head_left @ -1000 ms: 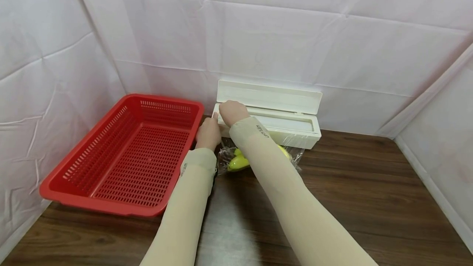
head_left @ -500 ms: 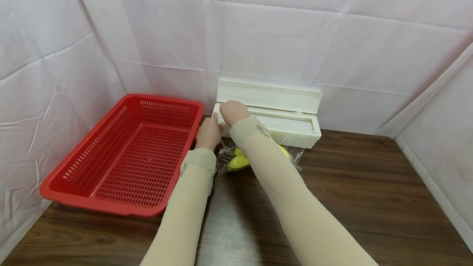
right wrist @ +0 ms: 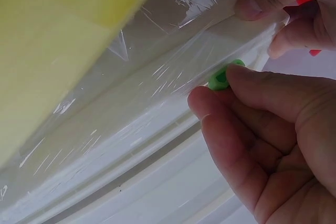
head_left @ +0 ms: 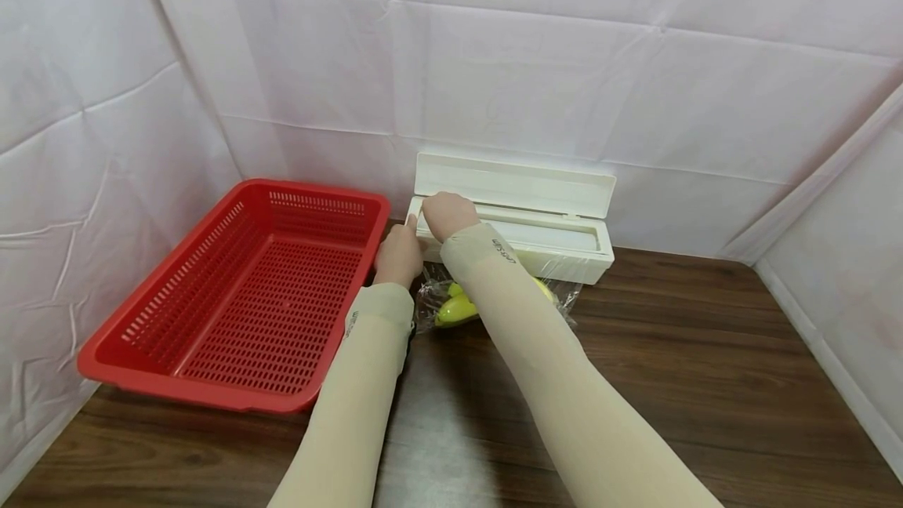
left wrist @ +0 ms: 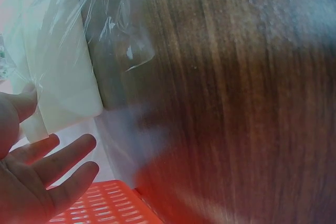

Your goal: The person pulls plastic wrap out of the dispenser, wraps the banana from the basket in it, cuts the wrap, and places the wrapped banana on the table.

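The left hand (head_left: 399,253) pinches the white box (head_left: 532,255), its long axis running rightward; the right hand (head_left: 449,215) pinches a green piece (right wrist: 218,80).

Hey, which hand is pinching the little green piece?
The right hand: it has the green piece between thumb and fingertip. The left hand instead grips the end of the white box.

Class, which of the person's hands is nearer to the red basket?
Left: the left hand is beside the red basket; the right hand is farther right, at the white box, pinching a green piece.
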Demonstrator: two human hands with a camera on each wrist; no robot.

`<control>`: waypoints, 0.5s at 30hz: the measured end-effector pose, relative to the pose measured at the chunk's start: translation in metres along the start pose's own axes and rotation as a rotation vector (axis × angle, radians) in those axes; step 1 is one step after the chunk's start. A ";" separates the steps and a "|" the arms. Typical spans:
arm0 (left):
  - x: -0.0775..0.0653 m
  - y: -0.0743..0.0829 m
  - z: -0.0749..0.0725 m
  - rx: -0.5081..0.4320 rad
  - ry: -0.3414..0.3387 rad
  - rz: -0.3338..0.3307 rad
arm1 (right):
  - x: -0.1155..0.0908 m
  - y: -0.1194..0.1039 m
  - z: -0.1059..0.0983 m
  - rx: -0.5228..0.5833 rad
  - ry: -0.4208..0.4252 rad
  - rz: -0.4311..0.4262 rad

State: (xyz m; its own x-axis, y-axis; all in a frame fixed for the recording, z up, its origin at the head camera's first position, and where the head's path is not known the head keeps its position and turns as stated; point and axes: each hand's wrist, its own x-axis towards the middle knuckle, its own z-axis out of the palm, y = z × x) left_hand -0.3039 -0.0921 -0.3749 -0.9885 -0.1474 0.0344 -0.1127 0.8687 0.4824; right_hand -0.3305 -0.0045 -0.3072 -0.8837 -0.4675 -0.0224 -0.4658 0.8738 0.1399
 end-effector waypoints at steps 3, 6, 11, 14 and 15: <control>0.001 0.000 0.000 0.003 0.001 0.003 | 0.001 0.001 0.001 0.009 0.003 0.004; 0.001 0.000 0.001 0.005 0.000 0.004 | 0.002 0.002 0.002 0.010 0.002 0.005; 0.001 0.001 0.001 -0.008 0.002 0.000 | 0.004 0.003 0.003 0.007 -0.003 0.009; 0.000 0.001 0.001 -0.010 0.000 -0.001 | 0.004 0.004 0.005 0.012 -0.008 0.013; 0.000 0.001 0.001 -0.010 0.000 -0.001 | 0.005 0.005 0.005 0.015 -0.008 0.015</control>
State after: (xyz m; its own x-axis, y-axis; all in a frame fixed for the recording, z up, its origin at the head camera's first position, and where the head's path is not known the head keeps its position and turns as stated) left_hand -0.3041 -0.0907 -0.3749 -0.9883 -0.1488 0.0339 -0.1132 0.8638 0.4910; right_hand -0.3369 -0.0021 -0.3112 -0.8909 -0.4532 -0.0285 -0.4530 0.8827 0.1250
